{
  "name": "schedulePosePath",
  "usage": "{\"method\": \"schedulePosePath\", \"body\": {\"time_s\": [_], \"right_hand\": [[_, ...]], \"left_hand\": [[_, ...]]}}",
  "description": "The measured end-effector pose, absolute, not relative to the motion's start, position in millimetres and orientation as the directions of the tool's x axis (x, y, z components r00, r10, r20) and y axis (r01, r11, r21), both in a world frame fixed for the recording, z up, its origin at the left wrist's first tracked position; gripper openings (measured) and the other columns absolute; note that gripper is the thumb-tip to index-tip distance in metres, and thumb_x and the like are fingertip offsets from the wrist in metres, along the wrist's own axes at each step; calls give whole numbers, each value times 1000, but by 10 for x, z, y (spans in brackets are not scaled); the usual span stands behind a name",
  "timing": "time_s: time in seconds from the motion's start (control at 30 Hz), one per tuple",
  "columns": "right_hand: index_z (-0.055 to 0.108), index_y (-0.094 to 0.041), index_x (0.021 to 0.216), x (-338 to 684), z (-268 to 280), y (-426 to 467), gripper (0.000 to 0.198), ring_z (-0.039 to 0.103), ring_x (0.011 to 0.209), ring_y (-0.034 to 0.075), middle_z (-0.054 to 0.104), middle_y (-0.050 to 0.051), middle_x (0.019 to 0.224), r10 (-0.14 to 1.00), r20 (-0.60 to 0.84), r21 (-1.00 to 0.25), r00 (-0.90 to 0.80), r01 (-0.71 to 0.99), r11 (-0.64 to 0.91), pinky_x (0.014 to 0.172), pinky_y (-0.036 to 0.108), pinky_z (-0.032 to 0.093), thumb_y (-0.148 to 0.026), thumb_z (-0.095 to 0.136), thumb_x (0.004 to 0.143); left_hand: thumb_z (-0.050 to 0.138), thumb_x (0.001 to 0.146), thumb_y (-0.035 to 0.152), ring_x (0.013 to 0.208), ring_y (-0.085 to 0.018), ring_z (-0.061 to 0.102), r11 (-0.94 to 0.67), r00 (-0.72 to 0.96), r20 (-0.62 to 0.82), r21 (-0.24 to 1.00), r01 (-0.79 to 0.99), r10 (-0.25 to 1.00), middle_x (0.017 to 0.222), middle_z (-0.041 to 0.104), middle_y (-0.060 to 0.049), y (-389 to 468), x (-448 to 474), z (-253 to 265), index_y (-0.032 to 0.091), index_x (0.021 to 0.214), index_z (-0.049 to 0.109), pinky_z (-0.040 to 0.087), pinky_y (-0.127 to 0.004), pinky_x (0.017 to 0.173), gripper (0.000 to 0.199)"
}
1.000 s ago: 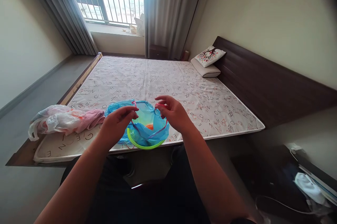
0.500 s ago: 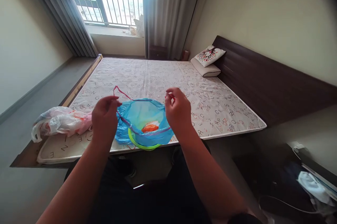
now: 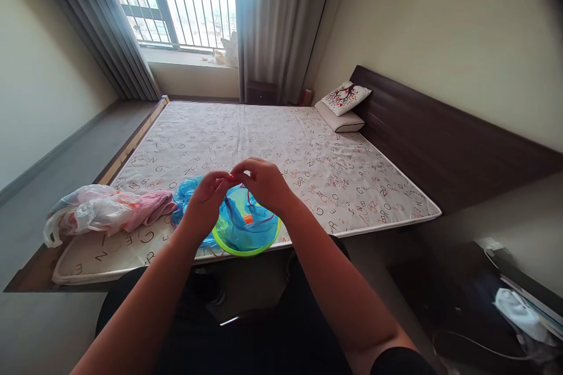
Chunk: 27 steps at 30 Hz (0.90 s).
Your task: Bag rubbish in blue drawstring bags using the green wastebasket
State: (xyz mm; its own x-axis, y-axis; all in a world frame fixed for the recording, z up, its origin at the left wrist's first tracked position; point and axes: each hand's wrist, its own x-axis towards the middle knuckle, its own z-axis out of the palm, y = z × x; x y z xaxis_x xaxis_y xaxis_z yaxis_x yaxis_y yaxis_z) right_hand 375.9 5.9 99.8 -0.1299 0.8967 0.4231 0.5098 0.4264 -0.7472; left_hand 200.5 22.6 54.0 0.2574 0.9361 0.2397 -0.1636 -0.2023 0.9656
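Note:
My left hand (image 3: pixel 207 196) and my right hand (image 3: pixel 259 184) meet over a green-rimmed basket (image 3: pixel 246 252), fingertips pinched together on the red drawstring (image 3: pixel 231 176) of a blue plastic bag (image 3: pixel 259 234). The bag lines the basket, and its mouth is gathered partly closed. Something orange (image 3: pixel 248 219) shows inside through the film. More blue plastic (image 3: pixel 187 190) lies bunched on the mattress beside my left hand, partly hidden by it.
The basket stands at the near edge of a letter-printed mattress (image 3: pixel 264 134). To the left are a pink towel (image 3: pixel 152 209) and white plastic bags (image 3: pixel 94 210). Pillows (image 3: pixel 343 99) rest by the dark headboard (image 3: pixel 417 122). A cable and white bundle (image 3: pixel 521 310) are at lower right.
My hands have come together from either side of the bag's mouth. The drawstring loop has been drawn in, and the bag's opening has narrowed, showing more of the green rim.

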Motion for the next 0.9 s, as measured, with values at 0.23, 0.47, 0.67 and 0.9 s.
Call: {"method": "schedulePosePath", "body": {"time_s": [0.23,0.47,0.67,0.9], "right_hand": [[74,-23,97,3815,1094,1,11,62,74,12,75,-1,96,959,254,-901,-124,331,281,74,30,50,-31,67,95],[75,-23,96,3928,996,58,12,64,78,14,75,0,93,974,223,-905,-29,367,217,76,31,51,-33,69,93],[74,-23,97,3910,894,96,11,67,81,14,76,1,98,961,270,-899,58,372,231,82,33,55,-29,66,94],[68,-23,99,3709,909,34,11,64,63,12,68,-2,85,978,170,-955,119,264,134,60,27,54,-27,71,89]], "left_hand": [[76,90,52,95,-23,71,-295,221,304,953,-72,927,91,71,-3,243,2122,380,23,110,63,56,-38,87,38],[69,96,42,66,-14,66,-330,340,340,940,-90,877,90,68,2,202,2028,255,28,126,52,53,-29,66,37],[64,97,39,73,-16,60,-517,411,384,807,287,827,87,66,-3,52,2094,362,22,101,78,48,-30,66,22],[71,87,47,64,-17,51,-442,452,278,841,311,848,69,61,-2,23,2274,378,22,74,75,42,-30,61,28]]}}
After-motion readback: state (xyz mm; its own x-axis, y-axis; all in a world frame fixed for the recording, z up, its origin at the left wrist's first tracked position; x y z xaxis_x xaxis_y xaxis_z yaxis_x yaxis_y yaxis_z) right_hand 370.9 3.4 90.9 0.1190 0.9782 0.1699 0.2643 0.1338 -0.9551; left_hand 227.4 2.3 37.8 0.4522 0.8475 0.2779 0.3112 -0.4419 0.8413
